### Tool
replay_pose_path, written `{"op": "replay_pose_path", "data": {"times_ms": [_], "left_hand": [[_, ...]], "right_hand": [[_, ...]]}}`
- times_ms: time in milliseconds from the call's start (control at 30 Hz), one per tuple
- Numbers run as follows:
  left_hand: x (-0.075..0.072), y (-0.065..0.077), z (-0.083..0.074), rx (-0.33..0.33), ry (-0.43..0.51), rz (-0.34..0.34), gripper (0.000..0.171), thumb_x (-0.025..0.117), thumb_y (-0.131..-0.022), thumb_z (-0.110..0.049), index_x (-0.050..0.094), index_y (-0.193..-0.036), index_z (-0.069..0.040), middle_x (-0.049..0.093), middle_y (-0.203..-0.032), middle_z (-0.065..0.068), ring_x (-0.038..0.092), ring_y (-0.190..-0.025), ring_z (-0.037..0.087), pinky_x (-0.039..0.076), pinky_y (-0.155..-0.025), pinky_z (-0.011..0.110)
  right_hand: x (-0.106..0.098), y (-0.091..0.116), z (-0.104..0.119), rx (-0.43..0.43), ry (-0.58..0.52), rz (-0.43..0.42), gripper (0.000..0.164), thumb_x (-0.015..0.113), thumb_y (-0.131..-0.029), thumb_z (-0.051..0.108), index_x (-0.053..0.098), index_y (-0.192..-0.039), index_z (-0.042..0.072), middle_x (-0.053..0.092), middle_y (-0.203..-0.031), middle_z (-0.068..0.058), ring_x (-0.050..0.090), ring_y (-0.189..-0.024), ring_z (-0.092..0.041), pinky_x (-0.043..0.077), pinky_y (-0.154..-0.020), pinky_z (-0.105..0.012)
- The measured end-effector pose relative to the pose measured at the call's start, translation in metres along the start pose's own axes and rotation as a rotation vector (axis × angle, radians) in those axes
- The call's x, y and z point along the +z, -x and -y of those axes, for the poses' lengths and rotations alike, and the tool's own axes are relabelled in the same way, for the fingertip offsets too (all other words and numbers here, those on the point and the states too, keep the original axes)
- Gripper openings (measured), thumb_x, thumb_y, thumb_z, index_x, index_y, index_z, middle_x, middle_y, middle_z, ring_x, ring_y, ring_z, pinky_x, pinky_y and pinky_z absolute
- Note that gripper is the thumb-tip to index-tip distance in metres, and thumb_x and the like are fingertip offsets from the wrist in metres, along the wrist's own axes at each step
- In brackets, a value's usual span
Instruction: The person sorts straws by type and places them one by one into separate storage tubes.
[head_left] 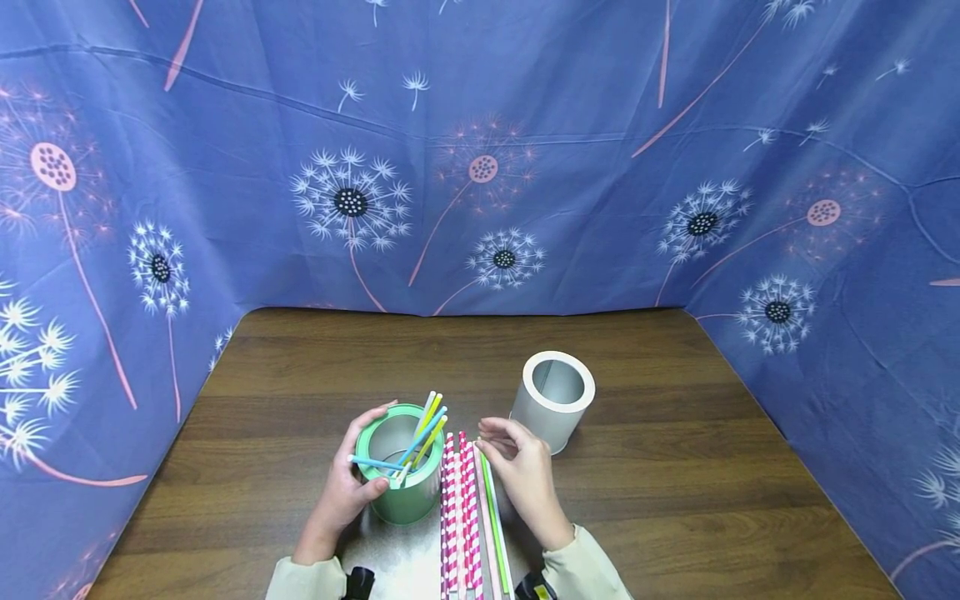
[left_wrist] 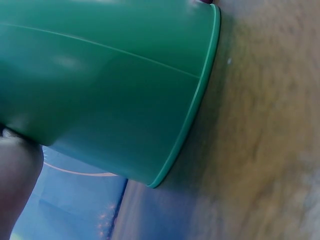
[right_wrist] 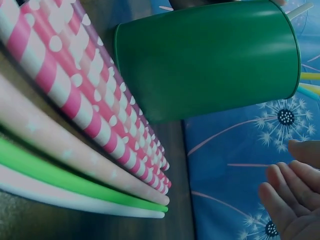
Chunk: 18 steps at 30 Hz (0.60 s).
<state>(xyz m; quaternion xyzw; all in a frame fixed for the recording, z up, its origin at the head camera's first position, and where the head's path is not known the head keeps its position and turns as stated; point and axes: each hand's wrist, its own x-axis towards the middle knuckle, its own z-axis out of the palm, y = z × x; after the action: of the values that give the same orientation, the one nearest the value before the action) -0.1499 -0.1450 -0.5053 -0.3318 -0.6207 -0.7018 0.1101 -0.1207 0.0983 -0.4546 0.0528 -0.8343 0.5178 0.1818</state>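
My left hand grips the green can by its side, with the thumb over the near rim. White, yellow and blue straws lean inside it, one blue straw crossing the left rim. In the left wrist view the green can fills the upper left. Right beside the can lies a row of pink-and-white patterned straws, then a pale pink, a green straw and a white one. Near their far ends, my right hand has loosely bent fingers; in the right wrist view it holds nothing.
A whitish-grey can with a white rim stands upright just beyond my right hand. Everything stands on a dark wood-grain table. Blue dandelion-print cloth hangs at the back and both sides.
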Motion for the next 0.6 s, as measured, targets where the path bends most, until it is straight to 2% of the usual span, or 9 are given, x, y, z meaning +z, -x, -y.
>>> {"op": "replay_pose_path", "data": {"times_ms": [333, 600], "left_hand": [[-0.001, 0.0, -0.002, -0.029, -0.019, -0.007, 0.078, 0.072, -0.086, -0.036, 0.034, -0.143, 0.002, 0.044, -0.149, 0.005, 0.055, -0.12, 0.01, 0.046, -0.096, 0.02], [-0.001, 0.0, -0.001, -0.023, -0.012, -0.002, 0.079, 0.071, -0.086, -0.037, 0.034, -0.143, 0.003, 0.045, -0.149, 0.004, 0.055, -0.12, 0.011, 0.046, -0.096, 0.02]], "right_hand": [[0.001, 0.002, -0.015, 0.052, 0.133, 0.079, 0.02, 0.074, -0.08, 0.0, 0.07, -0.099, 0.0, 0.074, -0.095, -0.013, 0.073, -0.084, -0.023, 0.058, -0.074, -0.022], [0.0, 0.004, -0.023, 0.145, 0.207, 0.164, 0.02, 0.075, -0.079, 0.002, 0.07, -0.099, -0.001, 0.074, -0.091, -0.013, 0.072, -0.081, -0.02, 0.057, -0.07, -0.021]]}}
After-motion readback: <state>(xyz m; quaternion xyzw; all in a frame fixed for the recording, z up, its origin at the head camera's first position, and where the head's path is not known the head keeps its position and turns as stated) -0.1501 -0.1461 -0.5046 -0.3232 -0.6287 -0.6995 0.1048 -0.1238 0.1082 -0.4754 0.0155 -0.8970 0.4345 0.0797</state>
